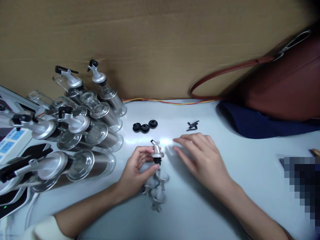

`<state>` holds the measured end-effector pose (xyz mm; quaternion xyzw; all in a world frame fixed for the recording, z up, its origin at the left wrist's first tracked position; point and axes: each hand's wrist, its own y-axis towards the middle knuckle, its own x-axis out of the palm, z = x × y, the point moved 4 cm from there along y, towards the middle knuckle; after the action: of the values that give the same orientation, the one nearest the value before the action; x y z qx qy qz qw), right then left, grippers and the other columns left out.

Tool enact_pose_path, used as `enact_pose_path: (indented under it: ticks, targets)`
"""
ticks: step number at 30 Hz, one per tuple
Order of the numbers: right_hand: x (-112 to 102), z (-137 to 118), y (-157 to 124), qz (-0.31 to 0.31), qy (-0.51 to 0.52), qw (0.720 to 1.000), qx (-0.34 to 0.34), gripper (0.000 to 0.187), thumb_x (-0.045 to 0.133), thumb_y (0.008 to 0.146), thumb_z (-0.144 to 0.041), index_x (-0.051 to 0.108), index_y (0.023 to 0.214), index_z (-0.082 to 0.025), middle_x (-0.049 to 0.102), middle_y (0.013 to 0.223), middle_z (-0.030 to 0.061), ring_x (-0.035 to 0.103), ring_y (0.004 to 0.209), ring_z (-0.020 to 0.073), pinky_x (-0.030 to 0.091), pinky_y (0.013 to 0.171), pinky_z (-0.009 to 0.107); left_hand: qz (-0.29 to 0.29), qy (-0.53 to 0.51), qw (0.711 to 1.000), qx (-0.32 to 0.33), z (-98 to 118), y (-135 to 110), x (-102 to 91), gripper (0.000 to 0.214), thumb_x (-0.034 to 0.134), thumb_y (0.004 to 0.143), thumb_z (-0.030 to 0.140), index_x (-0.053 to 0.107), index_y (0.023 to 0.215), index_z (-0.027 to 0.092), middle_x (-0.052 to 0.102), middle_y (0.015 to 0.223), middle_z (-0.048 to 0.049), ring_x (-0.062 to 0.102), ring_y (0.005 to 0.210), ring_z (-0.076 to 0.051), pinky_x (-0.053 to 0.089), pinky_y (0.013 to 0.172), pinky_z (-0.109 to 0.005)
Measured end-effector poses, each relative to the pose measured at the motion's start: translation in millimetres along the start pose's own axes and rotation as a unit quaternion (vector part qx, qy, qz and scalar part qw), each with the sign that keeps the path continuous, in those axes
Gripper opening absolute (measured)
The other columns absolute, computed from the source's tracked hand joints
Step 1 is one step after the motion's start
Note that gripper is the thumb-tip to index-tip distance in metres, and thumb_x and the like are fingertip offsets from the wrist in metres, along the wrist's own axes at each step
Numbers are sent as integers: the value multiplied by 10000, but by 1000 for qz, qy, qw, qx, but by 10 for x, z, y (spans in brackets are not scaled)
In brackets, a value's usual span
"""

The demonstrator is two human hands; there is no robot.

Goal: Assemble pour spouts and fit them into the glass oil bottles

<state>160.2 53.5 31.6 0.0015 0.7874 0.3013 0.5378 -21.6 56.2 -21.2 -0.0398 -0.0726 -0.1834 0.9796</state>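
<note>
My left hand (pixel 136 171) is closed on a silver pourer spout (pixel 157 154) with a black ribbed stopper at its base, held upright between thumb and fingers. Just below it on the table lie several silver pourer tops (pixel 158 195), upside down and without black stoppers. To the right, my right hand (pixel 200 156) hovers with fingers extended and nothing in them. Beyond the hands sit three black rubber stoppers (pixel 145 128) in a group. Some small black levers (pixel 193 125) lie in a little pile behind my right hand.
Several glass bottles with metal sleeves (pixel 100 136) crowd the left side, some topped with pourers. A white power strip (pixel 12 140) is at the far left. A brown bag (pixel 282 80) and dark blue cloth (pixel 240 123) occupy the right back, against a cardboard wall (pixel 155 43).
</note>
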Motion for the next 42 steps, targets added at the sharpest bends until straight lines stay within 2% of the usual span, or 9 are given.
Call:
enact_pose_path:
  ticks: [5, 11, 16, 21, 25, 29, 32, 38, 42]
  targets:
    - [72, 428, -47, -63, -167, 976, 121, 307, 419, 936, -222, 640, 1130, -136, 625, 824, 109, 540, 783, 256, 372, 637, 350, -6, 22, 1000, 10, -7, 4, -7, 259, 642, 796, 120, 543, 1015, 216, 620, 1086, -37, 632, 979, -120, 501, 875, -230]
    - [163, 516, -92, -123, -201, 961, 144, 302, 411, 909, -222, 664, 1061, -155, 612, 922, 132, 545, 831, 269, 378, 637, 352, -28, 48, 997, 48, 35, 25, 2, 244, 614, 816, 109, 592, 1035, 215, 595, 1115, -51, 615, 998, -120, 499, 860, -213]
    - [147, 533, -101, -116, -190, 962, 158, 256, 410, 896, -245, 649, 875, -154, 629, 835, 111, 568, 778, 254, 385, 627, 349, -29, 42, 998, 38, 42, 41, 14, 245, 646, 775, 92, 577, 983, 202, 598, 1084, -46, 615, 994, -118, 497, 846, -207]
    - [128, 605, -135, -85, -172, 965, 178, 190, 415, 831, -187, 582, 741, -187, 620, 665, 58, 548, 596, 209, 355, 528, 313, -11, 45, 999, 16, 28, 35, 6, 233, 686, 737, 105, 564, 917, 187, 613, 1018, -41, 617, 949, -128, 494, 826, -227]
    - [86, 647, -136, -58, -159, 967, 188, 178, 415, 798, -140, 565, 718, -194, 611, 627, 46, 524, 535, 186, 347, 503, 301, -6, 45, 999, -7, 9, 30, 1, 301, 714, 724, 144, 569, 984, 194, 629, 1015, -46, 626, 886, -135, 509, 816, -260]
    - [-26, 570, -67, 23, -123, 978, 168, 138, 476, 827, -158, 611, 846, -177, 632, 699, 56, 581, 634, 205, 419, 564, 316, -17, 67, 998, -8, 2, 31, -14, 342, 722, 744, 188, 615, 1068, 210, 633, 1029, -50, 616, 885, -144, 511, 835, -273]
    - [-81, 390, -14, 79, -30, 989, 124, 135, 524, 858, -140, 621, 947, -168, 650, 785, 62, 616, 716, 192, 473, 623, 302, -36, 94, 995, 15, 9, 31, -25, 283, 715, 770, 209, 658, 1047, 227, 637, 1031, -52, 605, 952, -159, 500, 859, -266]
    - [-18, -25, -11, 75, 122, 989, 27, 177, 536, 882, -79, 624, 995, -183, 664, 849, 62, 626, 753, 162, 518, 668, 291, -45, 129, 990, 38, 35, 27, -24, 218, 704, 782, 218, 688, 999, 237, 547, 1221, -78, 608, 1002, -173, 530, 847, -274]
    - [5, -117, -27, 64, 158, 985, -9, 221, 528, 881, -66, 632, 1027, -194, 661, 844, 59, 620, 740, 163, 526, 648, 297, -43, 129, 990, 37, 59, 25, -14, 211, 700, 785, 219, 682, 995, 231, 505, 1291, -87, 626, 950, -158, 553, 823, -270]
